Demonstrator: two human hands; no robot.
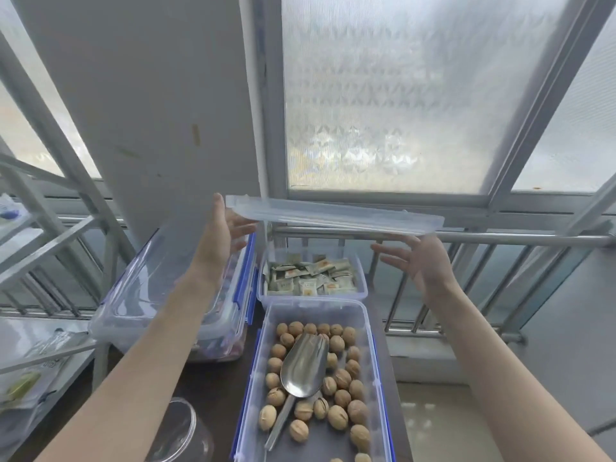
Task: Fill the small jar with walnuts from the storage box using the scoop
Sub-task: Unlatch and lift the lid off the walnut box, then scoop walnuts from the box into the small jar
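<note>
Plainly the opening step is in hand: the clear lid (333, 213) is lifted off and held flat in the air, high above the storage box (368, 368), which sits uncovered on the dark surface (206, 385) in front of the person. The left hand (221, 233) holds the lid's left end, thumb over the top edge and fingers beneath; the right hand (418, 261) supports the right end from below with straight, spread fingers, so the two hands are well apart with the lid spanning them. Left of the storage box stands a larger clear bin with blue clips (160, 295), its contents hard to make out, and behind the storage box sits a smaller tub of wrapped packets (311, 278). Inside the storage box a metal scoop (305, 368) lies bowl-up among a single loose layer of walnuts (350, 391), its handle pointing toward the person. The small jar (180, 431) is at the lower left on the surface, just beside the storage box, seemingly on its side or tilted; whether it has a lid on I cannot tell. Next, I judge, the lid must be set down somewhere out of the way, freeing one hand for the scoop handle and the other to steady the jar upright. The packets carry printing with an orange mark, but it is too small to read; no other writing is legible.
</note>
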